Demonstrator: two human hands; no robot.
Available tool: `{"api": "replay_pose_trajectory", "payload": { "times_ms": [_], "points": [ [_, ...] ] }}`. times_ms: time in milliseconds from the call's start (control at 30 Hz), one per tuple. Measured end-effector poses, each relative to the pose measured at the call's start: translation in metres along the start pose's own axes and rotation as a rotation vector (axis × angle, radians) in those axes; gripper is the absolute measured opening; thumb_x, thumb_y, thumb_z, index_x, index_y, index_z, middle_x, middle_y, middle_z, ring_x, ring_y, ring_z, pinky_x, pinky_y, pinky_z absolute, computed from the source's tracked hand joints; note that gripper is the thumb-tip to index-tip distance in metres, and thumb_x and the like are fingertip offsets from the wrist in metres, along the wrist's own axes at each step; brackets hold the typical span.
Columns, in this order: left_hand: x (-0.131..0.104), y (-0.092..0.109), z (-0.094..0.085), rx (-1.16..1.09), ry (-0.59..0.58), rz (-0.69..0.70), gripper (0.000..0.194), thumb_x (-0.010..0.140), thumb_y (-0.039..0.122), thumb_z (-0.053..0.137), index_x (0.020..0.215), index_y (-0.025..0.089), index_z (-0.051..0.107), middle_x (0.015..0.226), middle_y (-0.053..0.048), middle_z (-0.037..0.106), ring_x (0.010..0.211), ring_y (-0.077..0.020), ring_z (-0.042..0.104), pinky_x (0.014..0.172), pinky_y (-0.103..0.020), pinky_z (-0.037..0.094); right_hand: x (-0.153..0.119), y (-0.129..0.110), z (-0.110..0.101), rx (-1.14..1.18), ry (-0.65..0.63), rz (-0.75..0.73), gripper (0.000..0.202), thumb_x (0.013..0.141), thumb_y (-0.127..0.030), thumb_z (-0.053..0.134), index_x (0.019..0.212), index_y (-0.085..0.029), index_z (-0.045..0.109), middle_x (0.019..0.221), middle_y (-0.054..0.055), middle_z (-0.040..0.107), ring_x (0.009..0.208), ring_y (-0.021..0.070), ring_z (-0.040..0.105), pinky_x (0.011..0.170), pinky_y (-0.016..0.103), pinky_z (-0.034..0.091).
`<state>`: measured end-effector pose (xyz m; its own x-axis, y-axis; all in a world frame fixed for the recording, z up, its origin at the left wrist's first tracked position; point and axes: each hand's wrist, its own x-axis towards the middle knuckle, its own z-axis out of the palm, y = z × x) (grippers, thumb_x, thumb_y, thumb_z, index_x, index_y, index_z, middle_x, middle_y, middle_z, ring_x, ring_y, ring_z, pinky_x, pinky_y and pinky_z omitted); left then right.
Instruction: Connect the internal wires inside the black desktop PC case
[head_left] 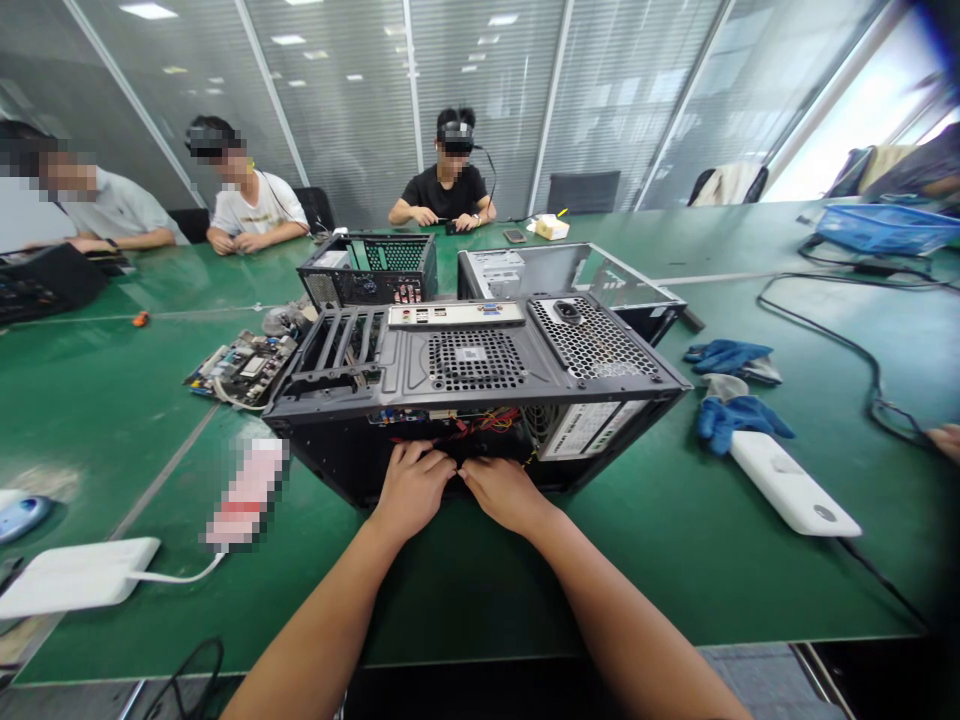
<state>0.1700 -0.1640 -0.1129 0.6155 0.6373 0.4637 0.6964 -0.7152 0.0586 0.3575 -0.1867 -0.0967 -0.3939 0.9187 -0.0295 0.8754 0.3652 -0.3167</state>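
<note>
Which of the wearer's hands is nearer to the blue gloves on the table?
Right. The right hand is at the open side of the computer case, on the side toward the blue gloves; the left hand is beside it, farther away.

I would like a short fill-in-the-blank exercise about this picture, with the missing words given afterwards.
1. Both hands, left hand and right hand, reach into the open computer ____.
2. The table surface is ____ in colour.
3. The blue gloves lie to the ____ of the computer case.

Missing words: case; green; right
</note>
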Motion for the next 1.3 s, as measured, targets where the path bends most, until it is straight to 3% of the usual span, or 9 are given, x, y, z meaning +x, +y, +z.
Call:
{"api": "replay_pose_trajectory", "payload": {
  "times_ms": [333, 567, 967, 1300],
  "points": [
    [-0.0004, -0.0013, -0.0019, -0.048, 0.075, 0.015, 0.016, 0.095, 0.03, 0.058, 0.094, 0.02, 0.07, 0.092, -0.005, 0.071, 0.098, -0.0239, 0.055, 0.085, -0.039, 0.039, 0.0004, 0.0032, 0.0001, 0.023, -0.011, -0.015, 0.031, 0.104, -0.027, 0.034, 0.097, -0.018, 0.063, 0.097, 0.007, 0.072, 0.088, 0.0176, 0.066, 0.071, 0.027, 0.037],
    [-0.0013, -0.002, 0.0003, -0.037, 0.119, 0.039, 0.014, 0.095, 0.027, 0.058, 0.095, 0.021, 0.07, 0.091, -0.004, 0.072, 0.099, -0.0237, 0.055, 0.085, -0.039, 0.039, -0.0006, 0.0037, -0.0005, 0.052, -0.006, -0.027, 0.031, 0.104, -0.027, 0.035, 0.099, -0.019, 0.064, 0.096, 0.006, 0.071, 0.088, 0.0174, 0.066, 0.07, 0.026, 0.036],
    [0.001, 0.0003, -0.0005, -0.012, 0.053, 0.02, 0.013, 0.096, 0.025, 0.057, 0.094, 0.022, 0.069, 0.088, -0.003, 0.073, 0.102, -0.0242, 0.057, 0.086, -0.041, 0.036, -0.0003, 0.0015, 0.0022, 0.028, 0.017, -0.015, 0.032, 0.104, -0.028, 0.035, 0.098, -0.019, 0.064, 0.097, 0.007, 0.072, 0.089, 0.0179, 0.066, 0.071, 0.026, 0.038],
    [-0.0012, -0.0009, 0.0006, -0.058, 0.101, 0.024, 0.017, 0.096, 0.029, 0.055, 0.098, 0.022, 0.07, 0.091, -0.006, 0.071, 0.099, -0.0239, 0.055, 0.087, -0.039, 0.04, -0.0002, 0.0042, 0.0002, 0.052, -0.004, -0.031, 0.031, 0.104, -0.027, 0.035, 0.097, -0.018, 0.064, 0.094, 0.006, 0.071, 0.087, 0.0168, 0.066, 0.069, 0.026, 0.036]
  ]
}}
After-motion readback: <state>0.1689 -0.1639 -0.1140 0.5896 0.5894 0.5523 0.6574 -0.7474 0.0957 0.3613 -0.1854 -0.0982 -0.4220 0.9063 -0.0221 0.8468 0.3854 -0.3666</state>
